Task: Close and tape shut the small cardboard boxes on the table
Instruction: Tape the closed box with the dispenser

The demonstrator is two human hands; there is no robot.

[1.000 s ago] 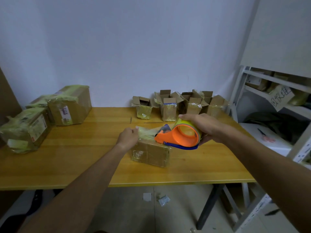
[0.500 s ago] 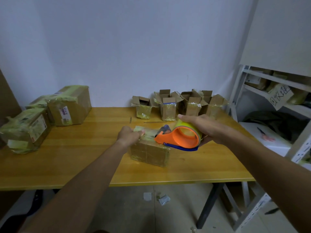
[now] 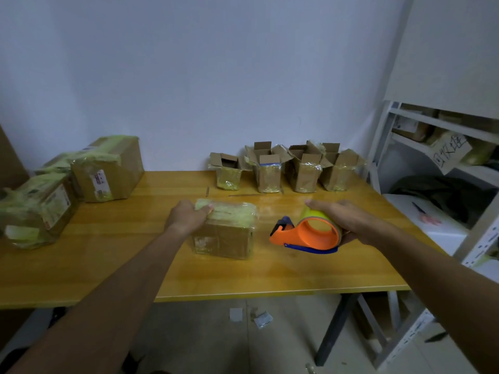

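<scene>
At frame centre, my left hand (image 3: 186, 215) curls over the left end of the small brown cardboard box (image 3: 225, 230), its top covered in yellowish tape, on the wooden table (image 3: 108, 260). Just right of it, apart from the box, my right hand (image 3: 348, 221) grips the orange tape dispenser (image 3: 307, 234).

Table (image 3: 108, 252): glossy varnished wood. On it, taped box (image 3: 225, 233): matt brown cardboard under shiny, wrinkled yellowish tape. Right of that box, tape dispenser (image 3: 305, 234): smooth orange plastic, blue trim, glossy tape roll.

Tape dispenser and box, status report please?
Right hand grips tape dispenser, clear of box. Left hand holds taped box. Four open boxes wait behind.
</scene>
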